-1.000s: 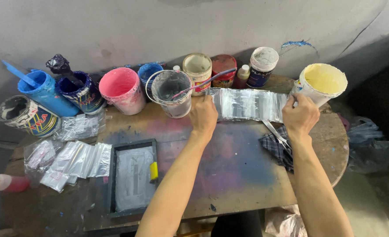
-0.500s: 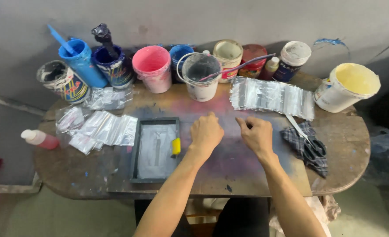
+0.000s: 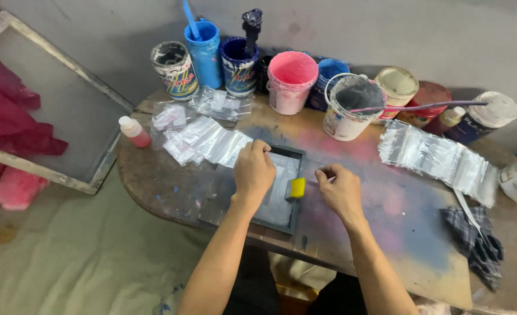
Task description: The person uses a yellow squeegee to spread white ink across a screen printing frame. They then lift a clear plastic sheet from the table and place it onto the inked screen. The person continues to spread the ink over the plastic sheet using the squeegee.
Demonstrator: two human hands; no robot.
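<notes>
Head view caught my left hand (image 3: 253,171) curled, fingertips pinning the small dark frame (image 3: 277,201) flat so it wouldn't slide. My right hand (image 3: 340,191) pinched something tiny (too small to identify) beside the yellow clip (image 3: 297,187). Beyond, clear bags (image 3: 439,158) and paint tubs (image 3: 292,81) lined the wall.

A paint-stained wooden worktop (image 3: 381,233) carries a dark framed screen (image 3: 279,195) at its middle. Behind the screen stand paint pots, a pink bucket (image 3: 291,81) among them. Left of the screen lie clear plastic bags (image 3: 203,143); right of it, another bag stack (image 3: 439,157) and a checked cloth (image 3: 474,242).
</notes>
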